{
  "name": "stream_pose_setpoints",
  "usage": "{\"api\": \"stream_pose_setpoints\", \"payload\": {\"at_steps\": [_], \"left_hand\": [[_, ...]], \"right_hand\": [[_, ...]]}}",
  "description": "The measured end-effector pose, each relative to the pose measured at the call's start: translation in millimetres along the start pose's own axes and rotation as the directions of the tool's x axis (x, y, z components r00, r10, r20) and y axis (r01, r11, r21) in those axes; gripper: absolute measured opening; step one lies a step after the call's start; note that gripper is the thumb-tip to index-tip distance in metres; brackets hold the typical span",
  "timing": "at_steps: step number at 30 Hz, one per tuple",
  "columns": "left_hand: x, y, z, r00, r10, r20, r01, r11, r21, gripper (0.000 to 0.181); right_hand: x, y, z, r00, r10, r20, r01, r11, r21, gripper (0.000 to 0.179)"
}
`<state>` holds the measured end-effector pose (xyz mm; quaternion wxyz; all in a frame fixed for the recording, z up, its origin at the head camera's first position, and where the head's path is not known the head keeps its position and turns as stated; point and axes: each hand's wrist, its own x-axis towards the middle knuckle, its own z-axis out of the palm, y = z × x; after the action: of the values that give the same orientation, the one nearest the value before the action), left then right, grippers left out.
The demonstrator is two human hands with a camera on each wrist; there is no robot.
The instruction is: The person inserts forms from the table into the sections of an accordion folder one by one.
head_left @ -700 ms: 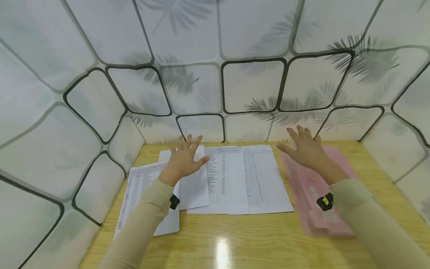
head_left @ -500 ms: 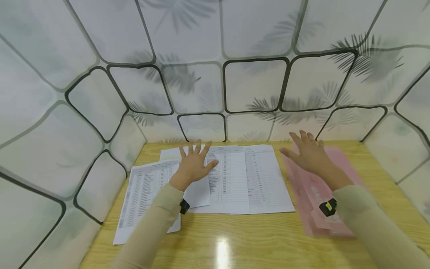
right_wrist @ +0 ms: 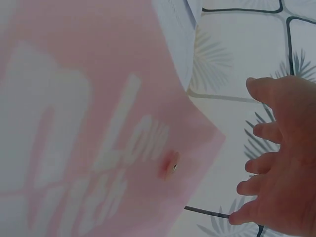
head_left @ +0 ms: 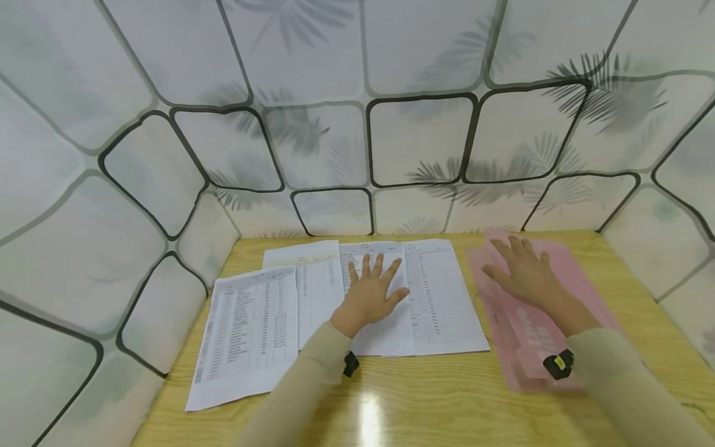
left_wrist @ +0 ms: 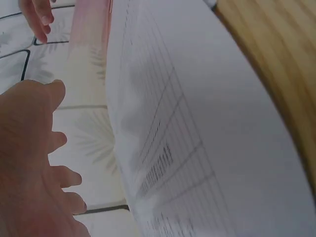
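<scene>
My left hand is over a printed table sheet in the middle of the row, fingers spread. The left wrist view has the hand apart from the paper, holding nothing. On the right, my right hand is above a pink plastic folder with white lettering and a snap button. Its fingers are extended and free of the folder in the right wrist view. Further printed sheets lie side by side: one at far left, one partly overlapped, one at right.
A light wood table carries the papers and folder. Behind it and at both sides rise pale walls patterned with black-outlined shapes and grey leaves. Wrist cameras sit at both cuffs.
The left hand has swept right, from above the left-hand sheets to the middle sheet, uncovering the ones behind it. The right hand has shifted slightly right and nearer the person over the folder.
</scene>
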<state>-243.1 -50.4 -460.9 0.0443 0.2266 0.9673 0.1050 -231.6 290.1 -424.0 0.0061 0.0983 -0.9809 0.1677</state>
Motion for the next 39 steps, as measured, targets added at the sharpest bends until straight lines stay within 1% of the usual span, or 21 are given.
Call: {"api": "stream_pose_setpoints", "payload": {"at_steps": [4,9,13,16,19,22,29,32,36,39], "left_hand": [[3.8,23.9,8.9,0.999,0.039,0.034,-0.039,0.999,-0.016,0.069],[8.5,52.7,20.3,0.994,0.079,0.075,-0.077,0.997,-0.026,0.071],[13.4,74.2,34.4,0.990,0.102,0.100,-0.104,0.994,0.014,0.075],[16.5,90.2,44.0,0.984,0.131,0.117,-0.139,0.989,0.056,0.078],[16.6,105.4,48.9,0.979,0.161,0.125,-0.172,0.982,0.080,0.081],[15.4,119.2,50.4,0.976,0.176,0.126,-0.191,0.975,0.117,0.083],[13.9,142.7,54.8,0.972,0.207,0.110,-0.225,0.956,0.187,0.083],[14.0,150.2,58.1,0.969,0.209,0.128,-0.232,0.951,0.205,0.084],[14.1,158.3,63.8,0.971,0.182,0.158,-0.217,0.945,0.243,0.089],[14.7,162.6,67.0,0.974,0.152,0.165,-0.193,0.944,0.269,0.094]], "right_hand": [[-8.5,6.1,3.3,1.000,-0.002,0.014,0.002,1.000,-0.012,0.074],[-17.2,12.0,6.5,1.000,-0.006,0.010,0.006,1.000,-0.021,0.071],[-21.7,13.5,9.3,1.000,-0.011,0.014,0.012,0.999,-0.033,0.071],[-24.3,14.5,10.9,1.000,-0.023,0.014,0.023,0.999,-0.035,0.071],[-26.7,14.7,12.8,0.999,-0.028,0.021,0.029,0.999,-0.029,0.071],[-28.0,14.3,15.9,0.999,-0.035,0.025,0.036,0.999,-0.033,0.072],[-31.0,14.3,20.7,0.998,-0.054,0.030,0.055,0.998,-0.029,0.072],[-32.3,14.2,20.5,0.998,-0.053,0.033,0.053,0.999,-0.004,0.072],[-33.7,13.4,19.8,0.998,-0.058,0.034,0.057,0.998,0.038,0.072],[-34.4,12.3,19.6,0.997,-0.074,0.023,0.073,0.996,0.045,0.070]]}}
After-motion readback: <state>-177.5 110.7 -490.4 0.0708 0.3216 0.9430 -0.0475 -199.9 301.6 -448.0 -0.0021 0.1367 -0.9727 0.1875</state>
